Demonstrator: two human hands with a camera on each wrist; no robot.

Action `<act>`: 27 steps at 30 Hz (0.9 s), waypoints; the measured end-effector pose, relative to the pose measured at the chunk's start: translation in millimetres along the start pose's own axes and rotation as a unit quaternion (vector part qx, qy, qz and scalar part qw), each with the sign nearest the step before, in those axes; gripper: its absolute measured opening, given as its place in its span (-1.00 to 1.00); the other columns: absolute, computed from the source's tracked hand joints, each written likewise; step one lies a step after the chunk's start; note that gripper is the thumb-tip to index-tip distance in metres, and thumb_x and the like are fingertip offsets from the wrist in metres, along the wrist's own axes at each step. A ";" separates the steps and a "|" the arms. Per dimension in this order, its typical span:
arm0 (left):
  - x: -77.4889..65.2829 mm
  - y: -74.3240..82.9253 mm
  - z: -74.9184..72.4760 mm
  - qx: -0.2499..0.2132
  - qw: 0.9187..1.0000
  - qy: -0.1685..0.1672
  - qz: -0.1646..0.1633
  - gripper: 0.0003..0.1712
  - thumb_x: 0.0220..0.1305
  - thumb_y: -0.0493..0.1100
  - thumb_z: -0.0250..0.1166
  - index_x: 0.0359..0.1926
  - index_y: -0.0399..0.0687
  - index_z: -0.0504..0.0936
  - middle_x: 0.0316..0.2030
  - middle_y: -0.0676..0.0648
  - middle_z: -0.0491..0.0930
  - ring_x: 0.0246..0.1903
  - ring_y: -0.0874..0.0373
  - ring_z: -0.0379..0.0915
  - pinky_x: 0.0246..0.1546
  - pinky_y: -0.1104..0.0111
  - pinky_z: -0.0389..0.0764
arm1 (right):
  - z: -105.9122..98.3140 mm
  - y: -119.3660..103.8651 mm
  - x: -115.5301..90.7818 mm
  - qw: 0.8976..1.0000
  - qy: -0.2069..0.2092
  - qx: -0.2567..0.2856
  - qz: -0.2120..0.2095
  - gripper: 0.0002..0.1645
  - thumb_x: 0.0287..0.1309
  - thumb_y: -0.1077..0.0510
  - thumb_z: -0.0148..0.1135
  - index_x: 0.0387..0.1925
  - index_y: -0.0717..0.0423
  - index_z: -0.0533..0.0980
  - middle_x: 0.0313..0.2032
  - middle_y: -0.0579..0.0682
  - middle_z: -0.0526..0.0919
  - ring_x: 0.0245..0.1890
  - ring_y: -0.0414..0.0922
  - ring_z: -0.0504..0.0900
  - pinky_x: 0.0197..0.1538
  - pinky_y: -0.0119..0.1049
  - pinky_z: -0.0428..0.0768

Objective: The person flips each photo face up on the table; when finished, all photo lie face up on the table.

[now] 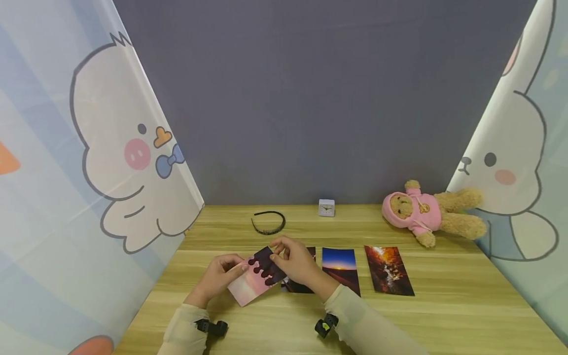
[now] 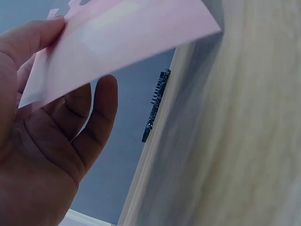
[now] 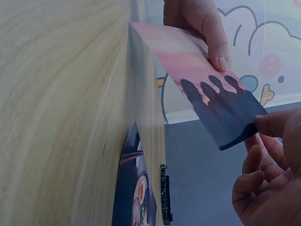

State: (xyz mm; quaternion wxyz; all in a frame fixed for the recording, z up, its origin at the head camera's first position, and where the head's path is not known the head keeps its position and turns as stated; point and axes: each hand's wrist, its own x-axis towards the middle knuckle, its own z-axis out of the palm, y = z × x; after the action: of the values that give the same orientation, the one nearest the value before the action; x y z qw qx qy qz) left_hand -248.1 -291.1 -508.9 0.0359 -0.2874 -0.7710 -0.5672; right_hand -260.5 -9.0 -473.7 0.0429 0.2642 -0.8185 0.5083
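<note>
Both hands hold a photo print [image 1: 248,286] tilted above the wooden table. It shows a pink sky with dark silhouettes of people. My left hand [image 1: 216,280] pinches one long edge, its thumb on the picture side; in the left wrist view its other fingers [image 2: 106,96] are spread below the print. At the dark end, my right hand [image 1: 298,264] pinches a corner between thumb and fingers, as the right wrist view shows. Partly hidden under the right hand lies a food photo [image 3: 141,193] with a bowl and chopsticks.
A sunset road photo [image 1: 340,264] and an autumn stream photo [image 1: 389,271] lie in a row to the right. Farther back are a black toothed headband [image 1: 269,231], a small white clock [image 1: 326,208] and a teddy bear in a pink hoodie [image 1: 428,212]. Printed curtains flank the table.
</note>
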 end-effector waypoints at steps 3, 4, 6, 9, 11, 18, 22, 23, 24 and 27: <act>-0.8 -0.5 -0.4 0.002 1.000 -0.009 0.007 -0.82 0.50 -0.35 0.27 -0.17 -0.11 0.80 -0.23 -0.15 0.75 -0.31 0.16 0.64 -0.41 0.32 0.64 | 1.1 1.0 0.3 1.000 0.002 -0.004 -0.002 -0.85 0.41 0.06 0.39 -0.04 -0.19 0.65 -0.29 -0.28 0.62 -0.54 -0.23 0.45 -0.49 -0.35 0.45; -1.0 -0.4 -0.4 0.002 1.000 -0.011 0.006 -0.82 0.50 -0.35 0.27 -0.16 -0.11 0.80 -0.23 -0.15 0.75 -0.33 0.17 0.63 -0.42 0.32 0.64 | 1.4 1.2 0.4 1.000 0.002 -0.007 -0.002 -0.88 0.41 0.07 0.39 -0.07 -0.19 0.65 -0.29 -0.29 0.63 -0.54 -0.23 0.45 -0.49 -0.35 0.45; -1.2 0.1 -0.1 0.001 1.000 -0.011 0.002 -0.83 0.50 -0.35 0.28 -0.16 -0.11 0.80 -0.24 -0.15 0.74 -0.34 0.17 0.62 -0.44 0.31 0.63 | 1.5 1.7 0.5 1.000 0.001 -0.009 -0.003 -0.91 0.40 0.09 0.40 -0.12 -0.19 0.66 -0.29 -0.29 0.63 -0.53 -0.24 0.45 -0.48 -0.35 0.46; -1.0 1.0 0.5 0.007 1.000 -0.001 -0.011 -0.86 0.49 -0.32 0.30 -0.15 -0.09 0.80 -0.22 -0.13 0.75 -0.33 0.17 0.63 -0.44 0.32 0.63 | 0.6 0.9 0.5 1.000 0.006 -0.010 0.001 -0.93 0.41 0.11 0.39 -0.16 -0.17 0.65 -0.30 -0.26 0.63 -0.51 -0.23 0.46 -0.46 -0.34 0.48; -0.9 1.7 0.9 0.015 1.000 0.012 -0.020 -0.89 0.48 -0.29 0.32 -0.14 -0.09 0.79 -0.21 -0.12 0.76 -0.31 0.18 0.64 -0.41 0.32 0.65 | -0.2 0.0 0.7 1.000 0.011 -0.004 0.006 -0.92 0.41 0.13 0.38 -0.17 -0.15 0.64 -0.31 -0.23 0.62 -0.49 -0.21 0.46 -0.42 -0.33 0.48; -2.5 4.6 2.1 0.041 0.996 0.068 -0.039 -0.95 0.38 -0.29 0.43 -0.18 -0.10 0.72 -0.30 -0.07 0.74 -0.36 0.21 0.62 -0.36 0.34 0.66 | -2.2 0.1 0.4 0.999 0.026 0.015 0.025 -0.94 0.43 0.14 0.34 -0.15 -0.12 0.61 -0.29 -0.17 0.60 -0.40 -0.16 0.50 -0.27 -0.28 0.52; -2.5 5.5 2.0 0.005 0.996 0.075 -0.048 -0.88 0.38 -0.31 0.42 -0.13 -0.23 0.66 -0.31 -0.11 0.70 -0.42 0.19 0.63 -0.47 0.28 0.69 | -2.5 2.5 1.0 0.998 0.032 0.028 0.038 -0.94 0.46 0.16 0.30 -0.11 -0.07 0.58 -0.26 -0.13 0.58 -0.35 -0.15 0.51 -0.26 -0.27 0.52; -2.2 5.5 1.9 -0.006 0.996 0.073 -0.050 -0.86 0.38 -0.32 0.41 -0.12 -0.26 0.64 -0.30 -0.13 0.69 -0.41 0.17 0.64 -0.47 0.27 0.70 | -2.7 3.4 1.4 0.998 0.034 0.032 0.039 -0.94 0.46 0.16 0.29 -0.11 -0.06 0.57 -0.26 -0.12 0.57 -0.35 -0.14 0.51 -0.27 -0.27 0.52; -1.9 5.2 1.8 -0.014 0.996 0.072 -0.052 -0.85 0.40 -0.32 0.40 -0.10 -0.29 0.63 -0.29 -0.14 0.70 -0.40 0.16 0.66 -0.46 0.26 0.71 | -3.0 3.9 1.7 0.998 0.035 0.036 0.040 -0.94 0.47 0.17 0.28 -0.10 -0.04 0.56 -0.26 -0.11 0.57 -0.35 -0.14 0.51 -0.27 -0.27 0.52; -1.0 3.8 1.0 -0.018 0.996 0.071 -0.054 -0.83 0.42 -0.32 0.38 -0.06 -0.33 0.63 -0.27 -0.15 0.73 -0.35 0.14 0.70 -0.40 0.27 0.72 | -3.8 4.1 3.0 0.998 0.041 0.042 0.038 -0.95 0.47 0.18 0.27 -0.10 -0.01 0.56 -0.26 -0.09 0.57 -0.36 -0.13 0.52 -0.27 -0.27 0.52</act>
State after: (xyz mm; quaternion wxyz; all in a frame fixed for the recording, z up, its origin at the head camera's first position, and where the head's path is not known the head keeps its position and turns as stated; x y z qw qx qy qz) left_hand -245.2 -289.9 -506.4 0.0547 -0.2049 -0.7703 -0.6014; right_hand -265.8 -5.5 -474.2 0.0462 0.2131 -0.8037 0.5537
